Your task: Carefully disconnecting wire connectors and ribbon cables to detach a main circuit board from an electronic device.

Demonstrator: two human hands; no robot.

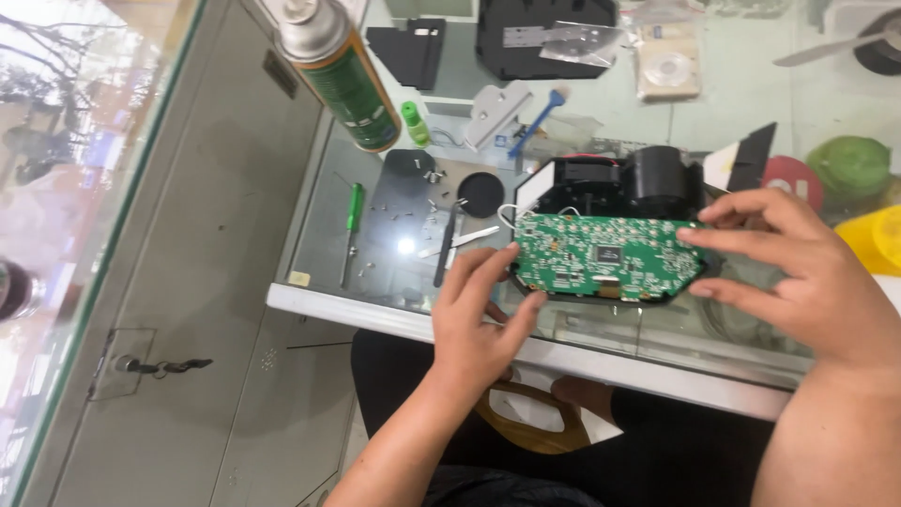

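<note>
Left hand | fingers pinching circuit board | right hand gripping opposite end

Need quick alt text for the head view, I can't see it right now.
Both hands hold a green circuit board over a black device on a glass counter: left hand at its left edge, right hand at its right. A green screwdriver lies left.

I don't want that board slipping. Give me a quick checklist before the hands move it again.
1. Left hand fingertips on the green circuit board's left edge: ok.
2. Right hand on its right edge: ok.
3. Board over the black plastic housing: ok.
4. White wires free: cannot tell.
5. Loose screws away from the board: ok.
6. Green-handled screwdriver within reach: ok.
</note>
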